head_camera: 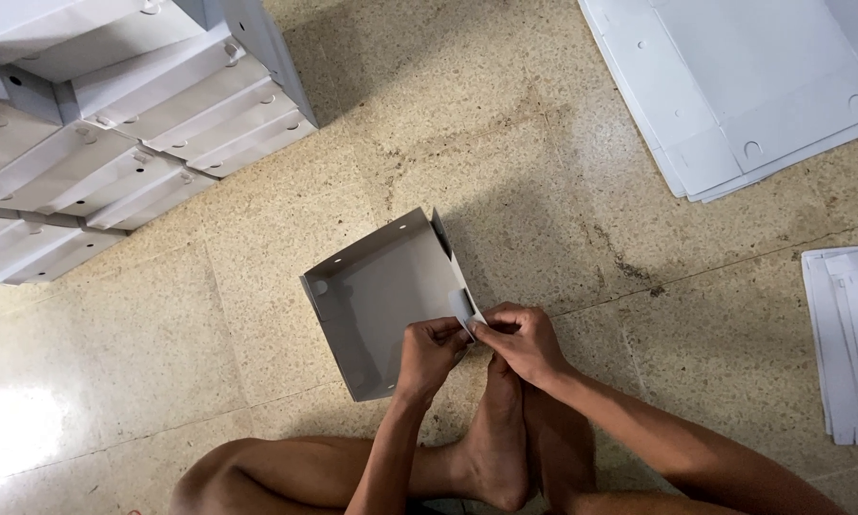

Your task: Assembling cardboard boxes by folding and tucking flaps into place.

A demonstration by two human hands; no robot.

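A half-folded white cardboard box [381,296] rests on the speckled floor in front of my crossed legs, its walls standing up on three sides. My left hand [429,351] pinches the near right corner of the box from the left. My right hand [524,341] grips the same corner from the right, fingertips pressing a small tab at the box's edge. Both hands meet at that corner, just above my feet [496,448].
Stacks of finished white boxes [114,105] fill the upper left. Flat unfolded box sheets [744,86] lie at the upper right, and another pile of flat sheets [853,343] sits at the right edge. Tiled floor [257,238] surrounds me.
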